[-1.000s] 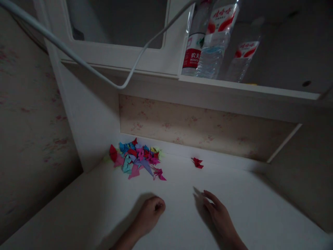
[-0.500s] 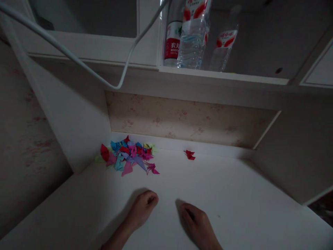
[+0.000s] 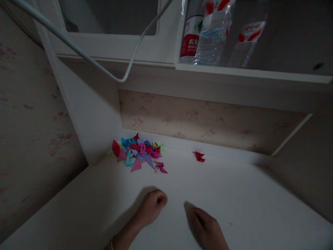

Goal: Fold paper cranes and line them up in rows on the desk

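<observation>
My left hand (image 3: pixel 154 205) rests curled into a loose fist on the white desktop (image 3: pixel 104 205), and no object shows in it. To its right lies my right hand (image 3: pixel 205 225), also with fingers curled in and nothing visible between them. Beyond my left hand is a pile of folded paper cranes (image 3: pixel 142 152) in red, blue, teal, purple, pink and yellow. A magenta paper crane (image 3: pixel 161 168) sits at the pile's near right edge. Farther right, a single red paper crane (image 3: pixel 199 156) lies apart near the back edge. Neither hand touches the paper.
A white cabinet (image 3: pixel 117 50) overhangs the desk, with plastic bottles (image 3: pixel 212 38) on its open shelf. A white cable (image 3: pixel 78 50) hangs across the upper left. Floral wallpaper (image 3: pixel 192 113) covers the back wall, and a side panel (image 3: pixel 88 111) stands at the left.
My right hand has drawn back, and its outstretched fingers have curled in. My left hand stays in a fist. The view has swung to the right and back; the paper cranes have stayed put.
</observation>
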`<action>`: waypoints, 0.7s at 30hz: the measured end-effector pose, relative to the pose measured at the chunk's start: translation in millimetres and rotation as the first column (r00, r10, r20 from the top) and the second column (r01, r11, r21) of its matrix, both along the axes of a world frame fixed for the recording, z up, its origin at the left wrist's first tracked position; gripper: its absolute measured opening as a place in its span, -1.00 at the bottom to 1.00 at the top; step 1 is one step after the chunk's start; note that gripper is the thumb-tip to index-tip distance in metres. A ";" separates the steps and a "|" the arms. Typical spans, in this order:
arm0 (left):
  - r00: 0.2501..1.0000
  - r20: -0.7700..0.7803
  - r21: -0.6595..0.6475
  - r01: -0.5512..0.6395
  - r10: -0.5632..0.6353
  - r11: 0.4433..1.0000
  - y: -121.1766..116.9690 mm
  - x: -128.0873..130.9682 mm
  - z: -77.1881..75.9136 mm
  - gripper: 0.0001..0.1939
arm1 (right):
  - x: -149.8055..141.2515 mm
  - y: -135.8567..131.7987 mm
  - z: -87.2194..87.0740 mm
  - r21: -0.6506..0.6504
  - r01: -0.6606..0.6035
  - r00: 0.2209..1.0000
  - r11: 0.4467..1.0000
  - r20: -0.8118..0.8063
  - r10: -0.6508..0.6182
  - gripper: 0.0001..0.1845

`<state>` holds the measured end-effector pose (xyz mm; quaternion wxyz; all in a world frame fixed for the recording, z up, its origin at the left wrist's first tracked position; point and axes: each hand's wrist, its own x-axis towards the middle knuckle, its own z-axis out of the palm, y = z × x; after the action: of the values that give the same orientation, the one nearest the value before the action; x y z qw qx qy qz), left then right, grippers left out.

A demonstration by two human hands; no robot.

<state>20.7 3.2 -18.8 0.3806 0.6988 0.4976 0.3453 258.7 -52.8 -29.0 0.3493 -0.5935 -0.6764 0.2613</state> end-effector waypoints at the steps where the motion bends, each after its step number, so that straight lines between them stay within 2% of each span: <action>1: 1.000 0.007 0.000 0.003 -0.003 1.000 -0.2 -0.1 0.0 -0.78 | -0.5 -0.3 0.4 0.001 0.008 1.000 1.000 -0.007 -0.008 -0.65; 9: 1.000 0.013 -0.001 0.026 -0.026 1.000 -2.1 0.6 3.4 -0.79 | -1.0 -0.5 -1.3 -0.062 -0.008 1.000 0.998 0.004 0.008 -0.61; 16: 0.999 0.025 -0.028 0.021 -0.020 0.999 -1.1 1.9 4.8 -0.78 | 1.8 3.0 -5.3 -0.051 0.005 1.000 0.999 0.006 -0.005 -0.60; 21: 0.999 0.044 -0.048 0.021 -0.019 0.999 -0.9 0.7 6.6 -0.77 | -0.4 1.3 -1.8 -0.028 0.003 1.000 1.000 0.017 -0.003 -0.62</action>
<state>21.4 2.3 -12.2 0.4114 0.6866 0.4906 0.3444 258.4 -51.6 -30.7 0.3358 -0.6013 -0.6747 0.2653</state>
